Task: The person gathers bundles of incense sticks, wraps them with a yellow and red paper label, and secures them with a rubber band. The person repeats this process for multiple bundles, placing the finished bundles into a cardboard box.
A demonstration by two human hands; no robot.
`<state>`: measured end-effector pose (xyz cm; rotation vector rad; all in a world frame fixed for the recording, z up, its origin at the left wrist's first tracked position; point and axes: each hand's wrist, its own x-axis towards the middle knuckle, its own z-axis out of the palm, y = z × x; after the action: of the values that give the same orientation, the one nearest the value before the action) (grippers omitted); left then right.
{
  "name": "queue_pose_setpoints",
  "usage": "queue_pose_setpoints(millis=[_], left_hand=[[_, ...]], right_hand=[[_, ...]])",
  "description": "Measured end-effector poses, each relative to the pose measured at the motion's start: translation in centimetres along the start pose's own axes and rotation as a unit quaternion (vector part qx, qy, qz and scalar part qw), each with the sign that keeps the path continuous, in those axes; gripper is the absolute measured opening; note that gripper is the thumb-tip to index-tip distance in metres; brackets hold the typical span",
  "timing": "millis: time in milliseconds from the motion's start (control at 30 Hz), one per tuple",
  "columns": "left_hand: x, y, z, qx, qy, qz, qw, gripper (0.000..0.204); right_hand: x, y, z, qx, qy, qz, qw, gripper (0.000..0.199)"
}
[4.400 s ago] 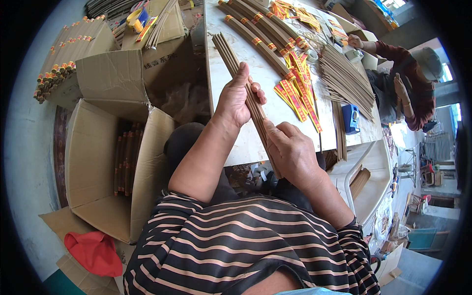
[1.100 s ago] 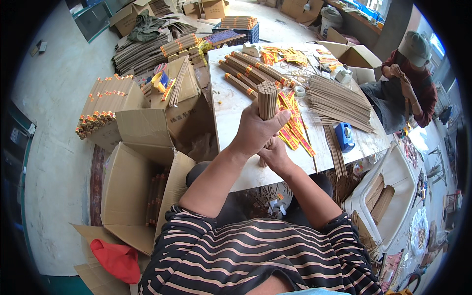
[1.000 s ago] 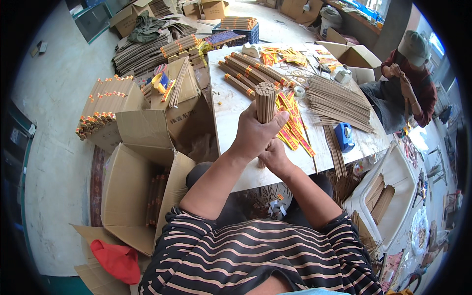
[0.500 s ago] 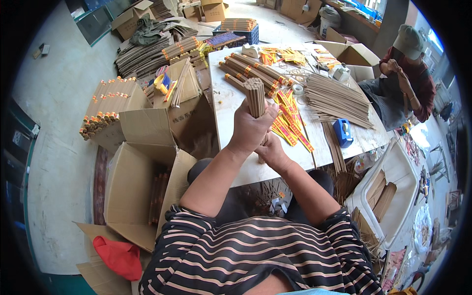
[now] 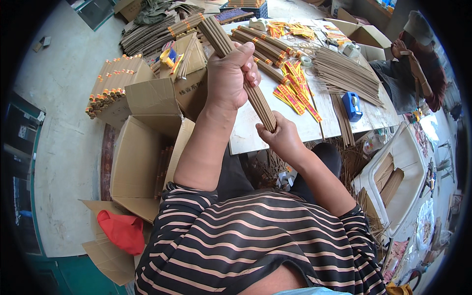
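Brown sticks banded in orange form a stack (image 5: 118, 76) at far left. Below it, a red cloth (image 5: 120, 230) lies on a cardboard flap, beside an open box (image 5: 140, 164) with dark bundles (image 5: 164, 164) inside. Next comes the left hand (image 5: 228, 76), fingers wrapped tightly round a sheaf (image 5: 259, 105) of brown sticks, which slants down to the right above the near edge of the white table (image 5: 248, 135). The right hand (image 5: 284, 139) grips the sheaf's lower end between thumb and fingers. Beyond the sheaf lie banded rolls (image 5: 265, 46), then red and yellow labels (image 5: 297, 91) in an overlapping heap. Further right are loose sticks (image 5: 346, 73), spread in a layer, and a blue dispenser (image 5: 352, 106). Past the table stand a white tub (image 5: 415, 172) with sticks in it and, above that, a seated co-worker (image 5: 435, 69), hands raised.
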<state>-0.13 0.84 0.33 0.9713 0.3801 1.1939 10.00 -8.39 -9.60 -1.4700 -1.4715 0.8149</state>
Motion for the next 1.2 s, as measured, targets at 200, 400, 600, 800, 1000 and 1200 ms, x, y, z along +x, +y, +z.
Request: queue_pose_setpoints(millis=[200,400,600,800,1000,1200], left_hand=[[-0.5,1.1,0.4,-0.059,-0.111,-0.04,0.991,0.019],[0.4,-0.7,-0.7,-0.082,-0.07,-0.044,0.993,0.021],[-3.1,-3.6,0.6,-0.06,-0.026,-0.042,0.997,0.02],[-2.6,-4.8,1.2,0.197,-0.041,0.125,0.972,0.022],[-1.3,-10.8,-2.8,0.256,-0.007,0.078,0.964,0.023],[-1.1,-10.6,-3.4,0.227,0.007,0.04,0.973,0.021]], right_hand=[[-0.7,-1.5,-2.2,0.304,-0.226,0.103,0.92,0.02],[-0.6,-1.7,-2.0,0.252,-0.18,0.141,0.94,0.019],[0.1,-0.2,-1.4,0.156,-0.096,0.048,0.982,0.02],[3.5,3.9,-0.6,0.172,-0.066,-0.036,0.982,0.023],[4.3,9.1,1.8,0.196,-0.077,0.04,0.977,0.025],[4.9,9.6,1.6,0.177,-0.096,0.032,0.979,0.024]])
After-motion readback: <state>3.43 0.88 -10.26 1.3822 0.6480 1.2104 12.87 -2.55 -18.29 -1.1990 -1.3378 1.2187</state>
